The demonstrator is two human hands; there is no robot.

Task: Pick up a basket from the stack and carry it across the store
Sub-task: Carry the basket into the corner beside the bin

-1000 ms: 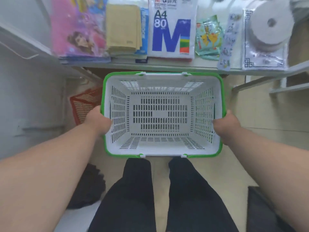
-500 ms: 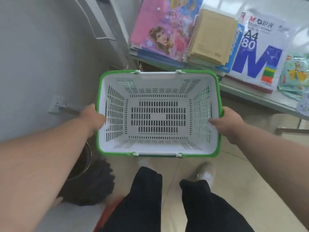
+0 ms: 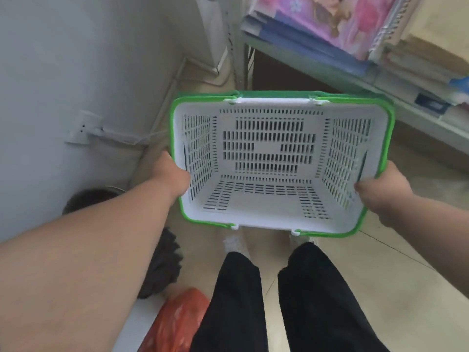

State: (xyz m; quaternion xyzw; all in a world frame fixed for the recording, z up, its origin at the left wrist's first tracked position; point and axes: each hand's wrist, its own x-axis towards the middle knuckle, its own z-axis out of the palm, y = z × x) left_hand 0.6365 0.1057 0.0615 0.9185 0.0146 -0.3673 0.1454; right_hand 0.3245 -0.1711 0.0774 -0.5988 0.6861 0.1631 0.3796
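A red bag [image 3: 175, 323] is cut off at the bottom edge beside the legs [image 3: 279, 301]. The left hand [image 3: 172, 177] and right hand [image 3: 380, 191] clasp the end rims of the tilted basket [image 3: 269, 224], fingers hidden outside. Beyond, blurred books [image 3: 330, 29] lie on a shelf [image 3: 418, 115]

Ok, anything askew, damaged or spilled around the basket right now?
Nothing looks damaged or spilled. The basket is empty and intact, held by its side rims in the left hand and right hand. It tips slightly, the right side lower. A red plastic bag lies on the floor by the person's feet.
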